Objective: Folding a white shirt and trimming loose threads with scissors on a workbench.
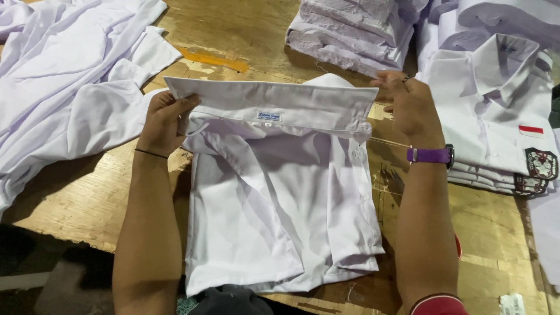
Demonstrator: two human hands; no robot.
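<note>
Left hand point(163, 119) and right hand point(408, 102) pinch the collar ends of a soft, light white shirt point(280, 221) on the worktop point(76, 198).

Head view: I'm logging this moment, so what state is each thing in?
White shirt: folded, collar stretched flat between both hands.
Left hand: gripping collar end.
Right hand: pinching other collar end.
Folded shirt stack: piled, buttoned.
Loose shirts: unfolded, rumpled.
</note>
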